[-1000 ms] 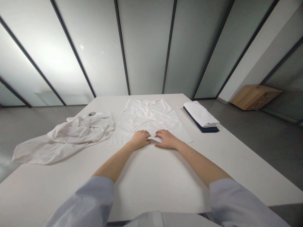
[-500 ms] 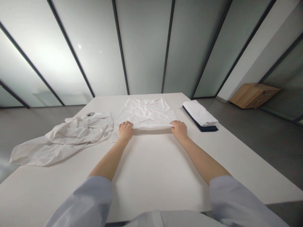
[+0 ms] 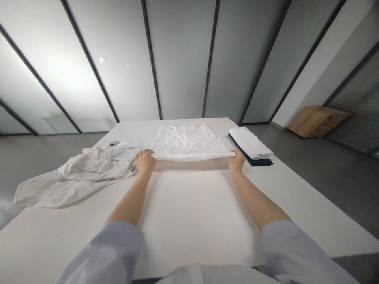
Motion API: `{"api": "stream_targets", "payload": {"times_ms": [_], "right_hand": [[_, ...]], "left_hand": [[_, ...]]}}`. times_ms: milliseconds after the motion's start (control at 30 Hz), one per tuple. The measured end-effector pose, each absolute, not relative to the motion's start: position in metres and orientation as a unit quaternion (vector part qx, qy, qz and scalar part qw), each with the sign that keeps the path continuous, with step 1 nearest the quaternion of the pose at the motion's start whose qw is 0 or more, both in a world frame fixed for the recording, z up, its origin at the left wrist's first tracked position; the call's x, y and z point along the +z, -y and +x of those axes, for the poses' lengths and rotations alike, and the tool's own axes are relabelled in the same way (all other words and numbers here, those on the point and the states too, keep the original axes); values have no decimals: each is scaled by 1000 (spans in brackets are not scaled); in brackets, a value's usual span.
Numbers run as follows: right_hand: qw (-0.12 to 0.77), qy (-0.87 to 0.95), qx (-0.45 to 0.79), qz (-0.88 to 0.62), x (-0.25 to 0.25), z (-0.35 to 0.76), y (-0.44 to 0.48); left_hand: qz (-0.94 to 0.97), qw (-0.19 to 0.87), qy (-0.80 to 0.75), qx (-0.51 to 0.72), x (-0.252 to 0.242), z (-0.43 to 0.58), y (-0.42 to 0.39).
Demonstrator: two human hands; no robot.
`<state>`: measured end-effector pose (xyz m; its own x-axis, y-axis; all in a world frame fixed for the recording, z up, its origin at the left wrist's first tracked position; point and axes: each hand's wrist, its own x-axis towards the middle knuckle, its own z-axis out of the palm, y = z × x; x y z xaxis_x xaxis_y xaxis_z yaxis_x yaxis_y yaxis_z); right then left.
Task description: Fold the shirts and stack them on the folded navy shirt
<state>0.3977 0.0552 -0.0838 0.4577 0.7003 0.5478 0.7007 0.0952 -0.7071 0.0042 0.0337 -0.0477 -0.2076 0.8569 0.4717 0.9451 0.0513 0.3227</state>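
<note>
A white garment, which looks like a shirt, lies spread on the table in front of me. Its near edge is stretched in a straight band between my hands, lifted a little off the tabletop. My left hand is closed on the left end of that edge. At the right end, my right hand pinches the cloth with fingers closed. The far part of the shirt rests flat with some wrinkles. Fingertips under the cloth are partly hidden.
A crumpled white garment lies on the left and hangs over the edge of the white table. Folded white cloth sits on folded navy cloth at the right. A wooden cabinet stands on the floor beyond.
My hands have moved apart, left hand leftward and right hand rightward. The shirt's near edge is now pulled wider and tauter between them.
</note>
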Motion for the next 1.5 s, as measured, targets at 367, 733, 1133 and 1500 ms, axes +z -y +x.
{"api": "stream_targets", "payload": {"times_ms": [367, 733, 1133, 1500], "right_hand": [[638, 547, -134, -525, -29, 404, -42], [321, 708, -2, -629, -36, 373, -93], [13, 733, -5, -680, -59, 377, -52], [420, 615, 212, -633, -31, 440, -45]], "left_hand": [[-520, 31, 601, -606, -17, -8, -39], [-672, -77, 690, -258, -36, 4, -80], [-717, -17, 695, -55, -50, 10, -56], [-634, -283, 639, -333, -15, -37, -59]]}}
